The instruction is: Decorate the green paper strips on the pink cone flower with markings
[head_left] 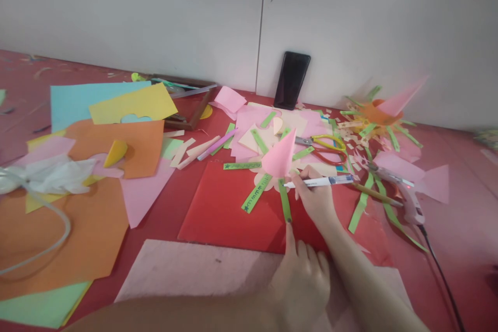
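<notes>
My right hand (pixel 313 197) grips a white marker pen (pixel 321 182), its tip at a green paper strip (pixel 285 202). With its index finger stretched out, my left hand (pixel 301 270) presses the strip's lower end; the other fingers are curled and hold nothing. That strip belongs to a paper piece with a pink paper cone (pixel 280 155) in the middle and several green strips spread around it. Dark marks and a star show on another green strip (pixel 254 194) to the left. The piece rests partly on a red sheet (pixel 229 207).
Scissors (pixel 327 148) lie behind my right hand. A glue gun (pixel 408 197) with a cord is at the right, near a second cone piece (pixel 383 111). The phone (pixel 291 80) leans on the wall. Orange paper (pixel 78 233) and a wooden tray (pixel 196 114) are left.
</notes>
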`<state>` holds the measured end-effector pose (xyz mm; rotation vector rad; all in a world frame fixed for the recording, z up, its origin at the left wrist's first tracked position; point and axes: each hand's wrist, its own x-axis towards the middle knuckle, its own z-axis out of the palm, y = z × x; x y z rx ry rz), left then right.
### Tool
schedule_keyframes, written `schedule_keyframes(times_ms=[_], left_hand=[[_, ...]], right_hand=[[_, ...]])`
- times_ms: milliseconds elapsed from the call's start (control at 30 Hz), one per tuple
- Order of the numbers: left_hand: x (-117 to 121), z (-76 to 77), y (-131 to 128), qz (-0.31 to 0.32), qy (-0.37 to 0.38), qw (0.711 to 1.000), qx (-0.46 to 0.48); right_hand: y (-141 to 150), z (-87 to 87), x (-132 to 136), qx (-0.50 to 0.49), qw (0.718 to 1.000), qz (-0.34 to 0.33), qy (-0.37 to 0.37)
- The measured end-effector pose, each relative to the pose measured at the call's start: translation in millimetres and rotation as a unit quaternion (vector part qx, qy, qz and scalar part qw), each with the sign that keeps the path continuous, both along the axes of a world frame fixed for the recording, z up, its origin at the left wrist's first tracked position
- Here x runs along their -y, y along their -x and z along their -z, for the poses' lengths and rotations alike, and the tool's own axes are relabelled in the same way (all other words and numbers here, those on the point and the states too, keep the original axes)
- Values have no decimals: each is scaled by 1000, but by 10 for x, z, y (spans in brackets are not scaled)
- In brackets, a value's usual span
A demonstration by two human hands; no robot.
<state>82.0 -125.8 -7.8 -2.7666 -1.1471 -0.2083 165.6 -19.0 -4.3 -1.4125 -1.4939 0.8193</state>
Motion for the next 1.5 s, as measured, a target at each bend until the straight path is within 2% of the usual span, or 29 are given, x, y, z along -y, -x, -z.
schedule_keyframes(times_ms=[167, 367, 567, 1067, 1267, 1500], left_hand=[[-7, 7, 2, 6, -4, 1000, 6], [-7, 6, 5, 3, -6, 1000, 5], [2, 6, -2, 4, 13, 1000, 2], [-1, -7, 1, 0, -13, 1000, 16], [-6, 3, 8, -2, -23, 1000, 20], [-5, -11, 2, -6, -23, 1000, 21]], right_hand=[[12, -15, 10, 19, 1000, -23, 1], [17, -16, 15, 27, 1000, -7, -6], [20, -28, 7, 29, 999, -25, -9], [15, -13, 1, 38, 999, 0, -6], [-5, 7, 0, 16, 1000, 1, 27], [-1, 4, 8, 59, 998, 6, 7]])
